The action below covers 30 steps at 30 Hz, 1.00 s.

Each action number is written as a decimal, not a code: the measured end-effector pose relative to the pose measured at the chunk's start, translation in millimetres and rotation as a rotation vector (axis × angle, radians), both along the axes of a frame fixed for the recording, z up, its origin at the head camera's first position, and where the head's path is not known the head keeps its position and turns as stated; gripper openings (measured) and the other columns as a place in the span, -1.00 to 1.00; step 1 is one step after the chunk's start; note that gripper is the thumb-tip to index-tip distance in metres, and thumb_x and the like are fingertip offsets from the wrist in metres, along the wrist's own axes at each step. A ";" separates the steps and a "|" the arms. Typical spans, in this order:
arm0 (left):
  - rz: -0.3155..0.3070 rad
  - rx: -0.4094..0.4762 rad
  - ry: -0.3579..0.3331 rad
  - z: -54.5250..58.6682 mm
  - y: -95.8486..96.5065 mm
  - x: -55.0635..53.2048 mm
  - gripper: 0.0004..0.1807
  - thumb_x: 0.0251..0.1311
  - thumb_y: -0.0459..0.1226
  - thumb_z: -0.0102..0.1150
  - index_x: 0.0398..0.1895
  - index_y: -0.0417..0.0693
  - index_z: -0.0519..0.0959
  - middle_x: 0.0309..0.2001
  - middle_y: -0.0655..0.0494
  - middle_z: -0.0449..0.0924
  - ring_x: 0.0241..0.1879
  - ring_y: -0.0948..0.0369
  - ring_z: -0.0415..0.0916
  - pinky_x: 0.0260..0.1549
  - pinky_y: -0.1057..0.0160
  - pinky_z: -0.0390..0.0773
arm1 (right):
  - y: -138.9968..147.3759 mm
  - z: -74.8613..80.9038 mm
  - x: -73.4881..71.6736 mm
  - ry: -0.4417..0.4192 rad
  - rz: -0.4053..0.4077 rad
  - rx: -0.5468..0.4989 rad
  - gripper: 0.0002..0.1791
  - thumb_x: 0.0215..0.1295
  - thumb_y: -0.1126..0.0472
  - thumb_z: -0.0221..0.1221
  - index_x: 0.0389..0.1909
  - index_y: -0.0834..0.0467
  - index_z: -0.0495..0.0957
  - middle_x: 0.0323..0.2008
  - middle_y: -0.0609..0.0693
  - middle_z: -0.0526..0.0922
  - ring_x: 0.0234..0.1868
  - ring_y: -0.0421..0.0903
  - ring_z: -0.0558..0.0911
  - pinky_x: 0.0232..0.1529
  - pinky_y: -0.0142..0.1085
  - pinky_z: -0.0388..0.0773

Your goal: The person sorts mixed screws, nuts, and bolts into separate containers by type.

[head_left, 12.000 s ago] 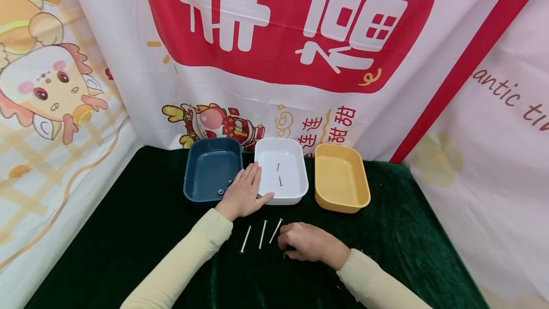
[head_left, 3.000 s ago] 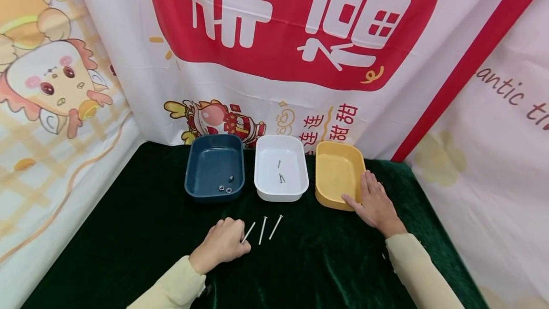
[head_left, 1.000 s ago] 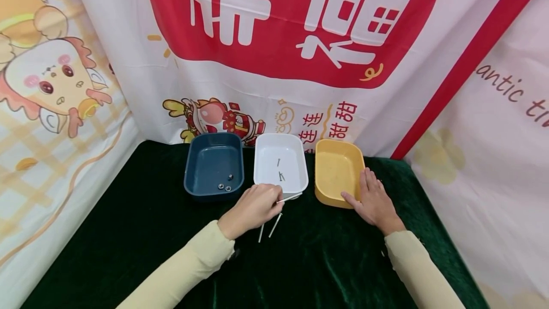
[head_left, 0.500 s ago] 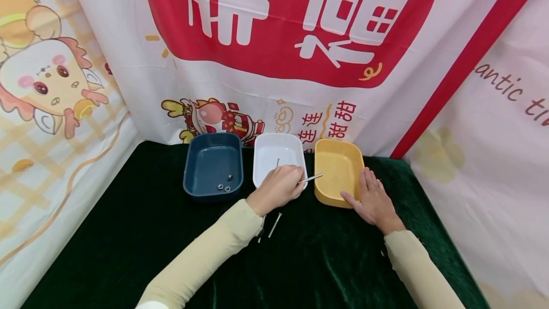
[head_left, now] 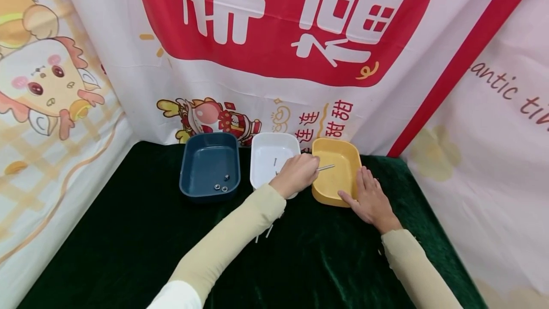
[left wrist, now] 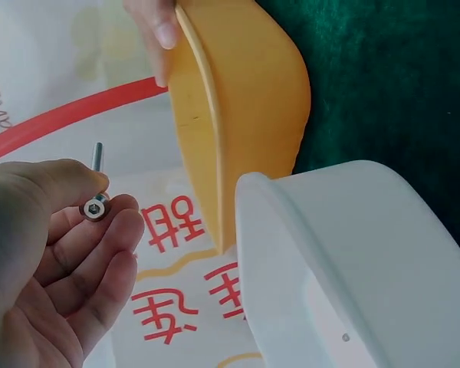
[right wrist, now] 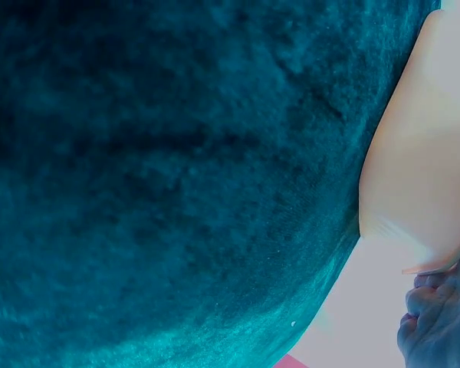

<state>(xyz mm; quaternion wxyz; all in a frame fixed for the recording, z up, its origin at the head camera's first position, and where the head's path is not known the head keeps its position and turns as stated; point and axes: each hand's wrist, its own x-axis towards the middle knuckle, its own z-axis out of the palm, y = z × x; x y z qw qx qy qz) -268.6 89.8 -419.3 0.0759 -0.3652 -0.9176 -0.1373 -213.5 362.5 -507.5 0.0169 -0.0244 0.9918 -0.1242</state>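
My left hand (head_left: 298, 173) reaches across the white tray (head_left: 262, 159) and pinches a long metal bolt (head_left: 326, 168) between thumb and fingers. In the left wrist view the bolt's round head (left wrist: 94, 208) shows a hex socket. Its shank end overlaps the yellow tray (head_left: 336, 187) in the head view. My right hand (head_left: 374, 201) rests against that tray's right side, fingers straight along the wall and thumb at the rim. Two more long bolts lie on the cloth, one bolt (head_left: 269, 231) beside the other (head_left: 257, 239), both partly hidden by the left sleeve.
A blue tray (head_left: 210, 163) on the left contains several nuts (head_left: 218, 187). Small screws (head_left: 275, 161) lie in the white tray, partly hidden by my left hand. Dark green cloth (head_left: 343, 261) covers the table, and a printed curtain (head_left: 231, 75) hangs right behind the trays.
My left hand has picked a bolt off the cloth and carried it right and away, past the white tray to the yellow one. Earlier my right hand moved from the cloth to the yellow tray.
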 end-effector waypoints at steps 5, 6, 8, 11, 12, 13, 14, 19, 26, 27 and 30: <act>0.018 -0.032 0.019 -8.6 14.6 -10.7 -0.88 0.46 -0.29 0.16 -0.30 -0.04 0.61 -0.37 0.10 0.63 -0.44 0.18 0.56 -0.47 0.20 0.62 | 0.7 -0.8 -1.1 -0.002 0.000 0.012 0.28 0.39 -0.67 -0.28 0.71 0.17 -0.46 0.75 0.17 -0.36 0.73 0.30 -0.18 0.68 0.30 -0.16; 0.023 -0.035 0.019 -10.7 17.2 -12.5 -0.87 0.45 -0.29 0.16 -0.31 -0.03 0.61 -0.37 0.11 0.63 -0.44 0.18 0.56 -0.47 0.19 0.62 | 0.5 -0.9 -1.3 -0.003 -0.002 0.013 0.28 0.39 -0.67 -0.28 0.71 0.18 -0.45 0.75 0.18 -0.36 0.73 0.30 -0.18 0.68 0.29 -0.17; 0.035 -0.036 0.009 -14.6 21.6 -15.6 -0.86 0.45 -0.29 0.16 -0.33 -0.03 0.60 -0.39 0.11 0.63 -0.46 0.18 0.56 -0.49 0.19 0.61 | -0.1 -1.1 -2.1 -0.001 0.000 0.016 0.29 0.39 -0.67 -0.27 0.71 0.20 -0.44 0.74 0.20 -0.33 0.73 0.30 -0.18 0.68 0.29 -0.17; 0.060 -0.036 -0.026 -20.1 26.6 -19.5 -0.84 0.46 -0.29 0.16 -0.35 -0.02 0.59 -0.39 0.11 0.61 -0.46 0.20 0.54 -0.52 0.22 0.58 | -2.1 -1.9 -3.3 -0.003 0.005 0.012 0.29 0.39 -0.67 -0.27 0.71 0.19 -0.45 0.74 0.20 -0.32 0.73 0.29 -0.18 0.68 0.29 -0.17; 0.069 -0.036 -0.036 -21.7 27.8 -20.5 -0.85 0.46 -0.29 0.16 -0.35 -0.02 0.59 -0.39 0.11 0.61 -0.46 0.20 0.54 -0.52 0.23 0.57 | -3.0 -2.3 -3.8 -0.002 0.006 0.010 0.29 0.38 -0.67 -0.27 0.71 0.18 -0.45 0.74 0.20 -0.32 0.73 0.29 -0.18 0.68 0.29 -0.17; 0.077 -0.035 -0.045 -23.4 29.1 -21.5 -0.85 0.47 -0.28 0.16 -0.34 -0.02 0.59 -0.38 0.11 0.61 -0.45 0.20 0.55 -0.52 0.23 0.58 | -3.6 -2.4 -4.3 -0.001 0.007 0.010 0.29 0.38 -0.67 -0.27 0.71 0.18 -0.44 0.74 0.20 -0.31 0.74 0.29 -0.18 0.68 0.29 -0.17; 0.084 -0.035 -0.051 -25.1 30.2 -22.5 -0.85 0.48 -0.28 0.16 -0.32 -0.02 0.60 -0.37 0.11 0.61 -0.44 0.20 0.55 -0.51 0.23 0.58 | -4.1 -2.6 -4.7 -0.002 0.009 0.012 0.28 0.39 -0.67 -0.27 0.71 0.18 -0.44 0.74 0.20 -0.31 0.74 0.29 -0.18 0.68 0.29 -0.17; 0.078 -0.020 -0.101 -31.1 32.9 -23.0 -0.80 0.51 -0.11 0.24 -0.17 -0.05 0.65 -0.27 0.08 0.65 -0.34 0.20 0.63 -0.41 0.22 0.65 | -5.9 -0.9 -5.1 -0.003 0.008 0.016 0.28 0.40 -0.66 -0.25 0.71 0.21 -0.41 0.74 0.21 -0.30 0.73 0.29 -0.17 0.68 0.29 -0.16; 0.050 0.025 -0.091 -23.6 23.2 -19.4 -0.69 0.46 -0.03 0.28 -0.09 -0.10 0.64 -0.26 0.08 0.65 -0.29 0.18 0.63 -0.31 0.18 0.67 | -3.8 0.6 -6.0 -0.007 0.009 0.029 0.29 0.41 -0.65 -0.27 0.71 0.25 -0.39 0.74 0.25 -0.31 0.73 0.32 -0.17 0.67 0.31 -0.16; 0.046 0.038 -0.081 -20.3 20.7 -18.6 -0.70 0.46 -0.04 0.28 -0.09 -0.11 0.64 -0.27 0.08 0.64 -0.30 0.18 0.62 -0.31 0.17 0.67 | -3.2 1.0 -5.6 -0.009 0.007 0.030 0.29 0.41 -0.65 -0.27 0.71 0.25 -0.40 0.74 0.25 -0.32 0.73 0.32 -0.17 0.67 0.31 -0.17; 0.026 0.077 -0.059 -8.2 12.0 -14.7 -0.73 0.44 -0.09 0.28 -0.08 -0.13 0.65 -0.28 0.09 0.63 -0.31 0.18 0.59 -0.33 0.17 0.65 | -1.1 1.9 -4.4 -0.012 0.003 0.028 0.28 0.42 -0.64 -0.25 0.71 0.26 -0.40 0.74 0.24 -0.34 0.73 0.32 -0.17 0.67 0.31 -0.17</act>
